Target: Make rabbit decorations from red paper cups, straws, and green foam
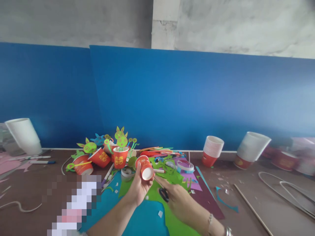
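At the frame's lower centre, your left hand [142, 187] pinches the red cup [145, 167] between thumb and fingers; press lightly to spare its wall. Your right hand [177, 196] curls around the black-handled scissors [163, 194]; angle them clear of your left fingertips.

The held paper cup [141, 163] is red with pale markings and a white end; the scissors [164, 195] have black handles. The standing paper cup [120, 158] bears gold characters on red, under a lime-green rabbit cutout [122, 141]. Sheets: turquoise paper [145, 218], bright green paper [176, 221], maroon paper [210, 208]. Brown bench [283, 224], blue partition [172, 98].
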Demonstrator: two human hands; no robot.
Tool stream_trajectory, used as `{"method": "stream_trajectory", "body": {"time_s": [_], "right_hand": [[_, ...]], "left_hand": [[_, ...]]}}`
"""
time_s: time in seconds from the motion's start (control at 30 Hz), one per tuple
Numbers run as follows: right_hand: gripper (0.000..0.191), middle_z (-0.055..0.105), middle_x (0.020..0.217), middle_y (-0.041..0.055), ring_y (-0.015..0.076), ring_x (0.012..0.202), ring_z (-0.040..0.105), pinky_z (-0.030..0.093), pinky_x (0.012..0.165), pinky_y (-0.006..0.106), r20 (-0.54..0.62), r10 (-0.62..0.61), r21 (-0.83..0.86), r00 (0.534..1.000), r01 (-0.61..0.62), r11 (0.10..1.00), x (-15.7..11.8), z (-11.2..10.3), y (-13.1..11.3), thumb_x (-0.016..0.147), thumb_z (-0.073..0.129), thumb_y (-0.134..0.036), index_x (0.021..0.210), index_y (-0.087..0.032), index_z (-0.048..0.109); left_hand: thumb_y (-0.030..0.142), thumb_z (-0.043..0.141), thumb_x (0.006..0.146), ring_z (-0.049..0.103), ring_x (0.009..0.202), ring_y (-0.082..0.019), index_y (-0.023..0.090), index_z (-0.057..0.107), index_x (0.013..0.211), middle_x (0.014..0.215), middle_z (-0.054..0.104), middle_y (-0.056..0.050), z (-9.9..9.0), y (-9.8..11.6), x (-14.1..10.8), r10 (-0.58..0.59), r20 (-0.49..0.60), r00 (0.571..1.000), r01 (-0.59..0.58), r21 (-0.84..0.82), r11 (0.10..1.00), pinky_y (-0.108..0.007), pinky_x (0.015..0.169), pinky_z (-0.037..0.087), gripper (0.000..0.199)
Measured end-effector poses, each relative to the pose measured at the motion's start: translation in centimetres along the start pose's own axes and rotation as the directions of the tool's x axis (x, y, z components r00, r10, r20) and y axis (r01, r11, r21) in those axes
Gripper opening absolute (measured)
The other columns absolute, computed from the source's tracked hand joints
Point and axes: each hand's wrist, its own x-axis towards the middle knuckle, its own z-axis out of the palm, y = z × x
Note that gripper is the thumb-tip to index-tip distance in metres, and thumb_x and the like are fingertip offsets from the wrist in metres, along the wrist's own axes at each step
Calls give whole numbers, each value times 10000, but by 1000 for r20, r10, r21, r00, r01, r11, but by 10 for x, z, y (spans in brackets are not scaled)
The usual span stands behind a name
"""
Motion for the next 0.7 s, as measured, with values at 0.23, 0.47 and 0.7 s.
{"method": "stream_trajectory", "body": {"time_s": [0.23,0.47,0.7], "right_hand": [[596,691,674,41,170,522,597,244,456,254,-111,57,-174,992,-75,982,3,31,-6,820,396,-114,1407,-221,392],[589,705,713,55,188,561,626,267,469,265,-118,80,-212,990,-104,972,4,30,-5,826,391,-116,1406,-219,391],[596,714,719,61,192,576,638,244,470,271,-92,98,-237,991,-118,964,4,26,-11,828,389,-94,1412,-214,386]], "left_hand": [[569,629,764,563,536,-100,141,596,809,633,628,-4,2,-4,1,33,38,999,-34,19,999,-191,460,405,431],[562,632,765,558,556,-103,134,588,803,645,624,-8,2,-5,1,23,27,999,-24,19,1000,-198,486,400,432],[554,627,776,551,554,-96,136,586,821,642,618,-4,1,-6,0,29,53,998,-30,12,999,-193,496,408,423]]}}
